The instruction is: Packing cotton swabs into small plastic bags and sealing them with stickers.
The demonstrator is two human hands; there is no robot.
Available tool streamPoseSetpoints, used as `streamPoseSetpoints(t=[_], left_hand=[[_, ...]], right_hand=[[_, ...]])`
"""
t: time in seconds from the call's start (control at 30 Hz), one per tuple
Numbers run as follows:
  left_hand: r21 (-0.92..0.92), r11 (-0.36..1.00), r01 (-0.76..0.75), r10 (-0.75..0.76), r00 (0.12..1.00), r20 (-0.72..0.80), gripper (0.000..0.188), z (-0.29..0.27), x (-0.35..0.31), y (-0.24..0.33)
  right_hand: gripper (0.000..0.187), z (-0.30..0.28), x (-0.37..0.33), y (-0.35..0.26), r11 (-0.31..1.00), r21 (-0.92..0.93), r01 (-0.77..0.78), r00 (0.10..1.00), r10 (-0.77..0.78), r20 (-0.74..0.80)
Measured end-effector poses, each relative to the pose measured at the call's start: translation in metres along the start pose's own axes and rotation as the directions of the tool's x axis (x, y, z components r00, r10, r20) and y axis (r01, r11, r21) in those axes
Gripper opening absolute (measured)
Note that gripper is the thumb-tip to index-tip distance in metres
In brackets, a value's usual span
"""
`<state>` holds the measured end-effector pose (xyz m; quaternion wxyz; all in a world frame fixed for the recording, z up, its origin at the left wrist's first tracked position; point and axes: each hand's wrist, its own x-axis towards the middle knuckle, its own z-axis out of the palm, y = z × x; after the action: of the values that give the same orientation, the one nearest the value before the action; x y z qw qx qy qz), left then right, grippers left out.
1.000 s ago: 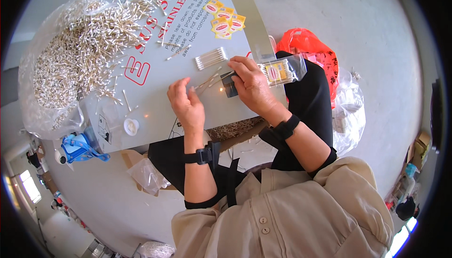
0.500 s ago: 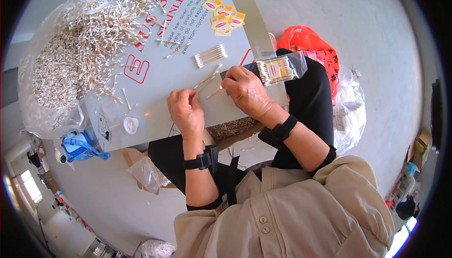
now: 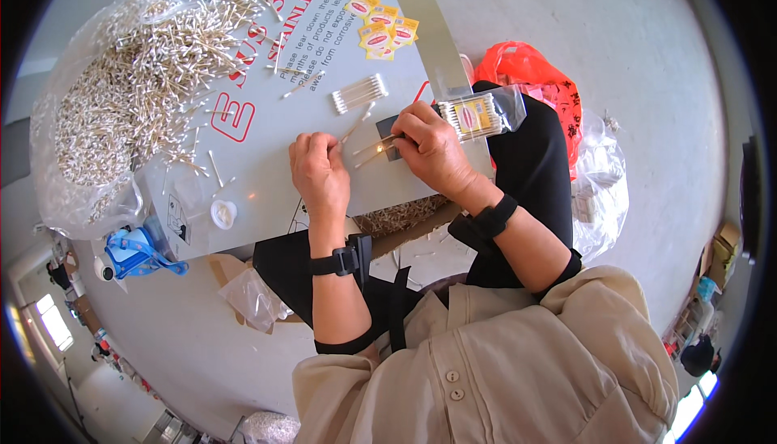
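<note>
My right hand (image 3: 435, 148) is closed in a pinch on cotton swabs (image 3: 371, 153) that stick out to its left, low over the grey table sheet. Just left of it, my left hand (image 3: 319, 167) has its fingers bent together. One more cotton swab (image 3: 357, 123) slants up and away from its fingertips, and it seems pinched there, though the tips are partly hidden. Beyond both hands lies a neat flat row of cotton swabs (image 3: 359, 94). Beside my right hand, a clear packet of swabs with a yellow label (image 3: 474, 115) lies at the table's right edge.
A big clear bag (image 3: 50, 177) spills a heap of loose swabs (image 3: 154, 80) at left. Yellow labels (image 3: 379, 29) lie at the far side. A small white cup (image 3: 224, 214) and a blue strapped object (image 3: 133, 251) are near left. Red (image 3: 518, 63) and clear plastic bags (image 3: 597, 193) are at right.
My right hand has shifted slightly right and toward me, and the swabs in its pinch show more plainly. My left hand has moved up slightly, its fingers still bent.
</note>
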<state>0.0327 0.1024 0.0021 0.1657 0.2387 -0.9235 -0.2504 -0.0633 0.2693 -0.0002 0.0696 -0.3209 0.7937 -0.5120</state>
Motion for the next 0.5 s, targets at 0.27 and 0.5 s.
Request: streamPoseSetpoints(t=[0.27, 0.5], left_hand=[[-0.110, 0.993, -0.051, 0.054, 0.998, 0.027, 0.024, -0.002, -0.006, 0.008], [-0.124, 0.992, 0.029, -0.024, 0.999, 0.039, 0.022, 0.005, 0.004, 0.005]], right_hand=[[0.015, 0.000, 0.000, 0.004, 0.997, 0.048, -0.056, 0.997, 0.058, -0.050], [0.032, -0.004, 0.011, -0.005, 0.992, -0.124, 0.019, 0.999, -0.015, 0.037]])
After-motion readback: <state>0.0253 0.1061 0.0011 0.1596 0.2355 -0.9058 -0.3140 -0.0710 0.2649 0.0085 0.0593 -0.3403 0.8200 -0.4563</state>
